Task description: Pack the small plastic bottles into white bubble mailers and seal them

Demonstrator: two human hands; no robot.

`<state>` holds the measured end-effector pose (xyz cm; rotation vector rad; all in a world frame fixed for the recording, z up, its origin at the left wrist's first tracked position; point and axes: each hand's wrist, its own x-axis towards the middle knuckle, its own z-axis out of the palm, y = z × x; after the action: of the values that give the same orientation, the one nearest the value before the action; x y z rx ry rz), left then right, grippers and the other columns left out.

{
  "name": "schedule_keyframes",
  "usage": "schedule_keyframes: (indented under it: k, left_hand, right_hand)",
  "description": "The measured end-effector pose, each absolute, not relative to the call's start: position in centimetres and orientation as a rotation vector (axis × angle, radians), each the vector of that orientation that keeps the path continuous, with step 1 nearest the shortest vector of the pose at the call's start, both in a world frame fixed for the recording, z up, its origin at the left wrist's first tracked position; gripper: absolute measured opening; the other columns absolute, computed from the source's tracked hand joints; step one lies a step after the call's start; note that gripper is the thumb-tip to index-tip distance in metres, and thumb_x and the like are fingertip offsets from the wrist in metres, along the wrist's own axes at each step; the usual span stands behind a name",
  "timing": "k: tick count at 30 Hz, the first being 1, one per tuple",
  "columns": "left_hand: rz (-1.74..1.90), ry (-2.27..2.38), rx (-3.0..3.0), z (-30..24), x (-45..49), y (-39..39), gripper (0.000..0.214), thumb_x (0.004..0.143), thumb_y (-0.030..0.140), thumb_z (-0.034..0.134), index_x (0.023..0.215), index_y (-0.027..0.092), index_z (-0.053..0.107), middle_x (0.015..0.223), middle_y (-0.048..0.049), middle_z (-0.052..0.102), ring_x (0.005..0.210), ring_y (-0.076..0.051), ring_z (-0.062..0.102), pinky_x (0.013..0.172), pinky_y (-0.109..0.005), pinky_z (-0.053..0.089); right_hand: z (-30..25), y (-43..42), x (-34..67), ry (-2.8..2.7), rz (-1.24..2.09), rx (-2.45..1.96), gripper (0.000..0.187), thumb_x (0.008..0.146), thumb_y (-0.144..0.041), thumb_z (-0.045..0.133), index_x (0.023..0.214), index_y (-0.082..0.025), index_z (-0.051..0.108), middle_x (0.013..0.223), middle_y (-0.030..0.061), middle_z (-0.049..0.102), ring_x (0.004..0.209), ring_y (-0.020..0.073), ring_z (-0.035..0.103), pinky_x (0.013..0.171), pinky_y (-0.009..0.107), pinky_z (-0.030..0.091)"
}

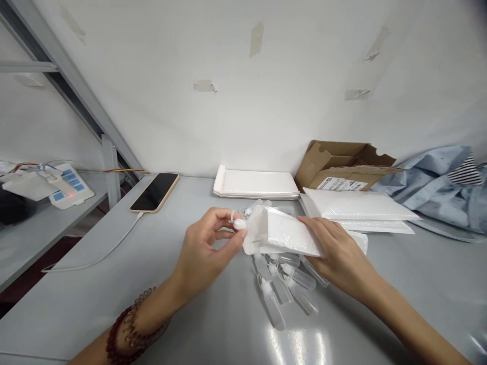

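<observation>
Between the thumb and fingers of my left hand (213,243) is the white cap end of a small plastic squeeze bottle (239,224). The rest of that bottle is hidden at the mouth of a white bubble mailer (291,230). My right hand (337,248) grips the mailer from its right side, and the mailer's open end faces left. Several translucent squeeze bottles (272,301) with looped cap straps lie on the table beneath and in front of the mailer. A few more show behind it, partly covered.
Flat white mailers (258,181) are stacked against the wall. More padded mailers (361,205) lie at right, before an open cardboard box (342,165). Blue-grey fabric (429,177) sits far right. A phone (155,192) on a charging cable and a power strip (70,185) are left.
</observation>
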<state>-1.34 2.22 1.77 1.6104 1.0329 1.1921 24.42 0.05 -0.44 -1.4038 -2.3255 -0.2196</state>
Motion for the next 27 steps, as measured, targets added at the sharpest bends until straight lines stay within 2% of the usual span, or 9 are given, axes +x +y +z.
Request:
schedule_keyframes:
  k: [7,13,16,19,23,27]
  left_hand:
    - [1.071,1.038,1.614,1.1,-1.1,2.2,0.008,0.082,0.023,0.058,0.086,0.017,0.060,0.092,-0.0030,0.062,0.085,-0.015,0.061,0.072,-0.024,0.053]
    - [1.097,1.186,2.052,0.6,-1.0,2.5,0.014,0.084,0.026,0.060,0.092,0.025,0.071,0.100,-0.0050,0.058,0.095,-0.019,0.052,0.081,-0.033,0.048]
    - [1.189,1.211,2.205,0.1,-0.9,2.7,0.012,0.083,0.025,0.063,0.088,0.028,0.074,0.086,-0.0041,0.058,0.085,-0.018,0.049,0.075,-0.031,0.047]
    - [1.282,1.112,2.285,-0.5,-0.8,2.8,0.007,0.083,0.021,0.065,0.084,0.022,0.072,0.071,-0.0018,0.059,0.071,-0.015,0.050,0.063,-0.026,0.046]
    - [1.459,0.958,2.524,-1.1,-0.9,3.0,0.005,0.084,0.013,0.061,0.085,0.016,0.066,0.072,-0.0021,0.066,0.065,-0.012,0.050,0.061,-0.026,0.043]
    - [1.370,0.984,2.703,-1.2,-1.0,2.9,0.011,0.088,0.010,0.053,0.085,0.015,0.063,0.072,-0.0033,0.066,0.065,-0.013,0.050,0.063,-0.028,0.042]
  right_hand:
    - [-0.2,-0.2,24.2,-2.316,-0.239,-1.409,0.050,0.074,-0.011,0.046,0.123,-0.020,0.038,0.100,0.0101,0.061,0.089,0.0259,0.059,0.074,0.038,0.046]
    - [-0.2,-0.1,24.2,-2.283,-0.269,-1.415,0.047,0.075,-0.010,0.046,0.121,-0.020,0.039,0.102,0.0103,0.061,0.092,0.0264,0.058,0.074,0.038,0.046]
    - [-0.2,-0.1,24.0,-2.266,-0.267,-1.416,0.046,0.076,-0.011,0.046,0.120,-0.020,0.040,0.100,0.0098,0.061,0.090,0.0262,0.059,0.073,0.037,0.046]
    - [-0.3,-0.2,23.9,-2.277,-0.272,-1.401,0.046,0.075,-0.011,0.046,0.120,-0.019,0.041,0.098,0.0093,0.062,0.087,0.0252,0.058,0.072,0.037,0.046]
    - [-0.7,-0.3,23.7,-2.279,-0.356,-1.359,0.046,0.074,-0.009,0.046,0.119,-0.016,0.043,0.098,0.0101,0.062,0.087,0.0253,0.057,0.073,0.037,0.045]
    - [-1.0,-0.3,23.4,-2.284,-0.388,-1.317,0.048,0.072,-0.006,0.046,0.119,-0.013,0.045,0.098,0.0114,0.061,0.088,0.0254,0.056,0.075,0.038,0.044]
